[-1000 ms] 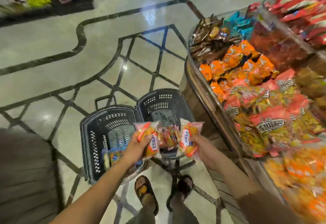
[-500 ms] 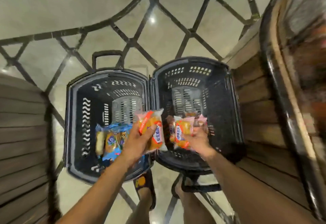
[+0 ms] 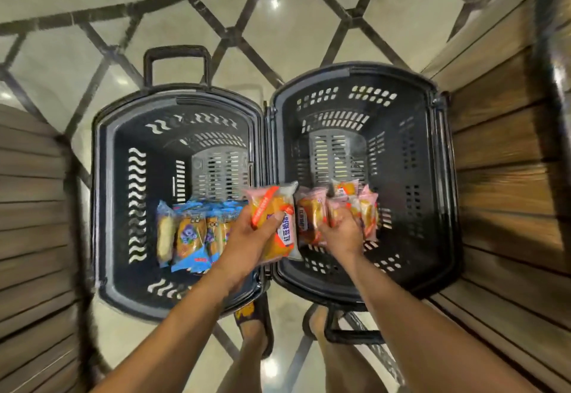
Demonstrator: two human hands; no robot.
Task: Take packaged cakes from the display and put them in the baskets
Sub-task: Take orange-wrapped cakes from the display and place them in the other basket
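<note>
- A person's left hand [image 3: 247, 238] grips an orange-and-pink packaged cake [image 3: 285, 238], thumb across its face and fingers curled behind. It is poised above the rims where two black baskets meet.
- The right hand [image 3: 341, 232] is low inside the right basket [image 3: 432, 176], fingers curled over a pink pack [image 3: 338, 207]. Pink-wrapped cakes [image 3: 309, 219] lie either side of its knuckles.
- The step appears to be setting this pack down. It is best lowered flat beside its neighbours and released only once it rests.
- The left hand's cake matches those colours, so it likely belongs just right of those fingers, across the rim.
- The left basket [image 3: 114, 176] holds blue-wrapped cakes [image 3: 188, 235], just left of the left hand's fingers.
</note>
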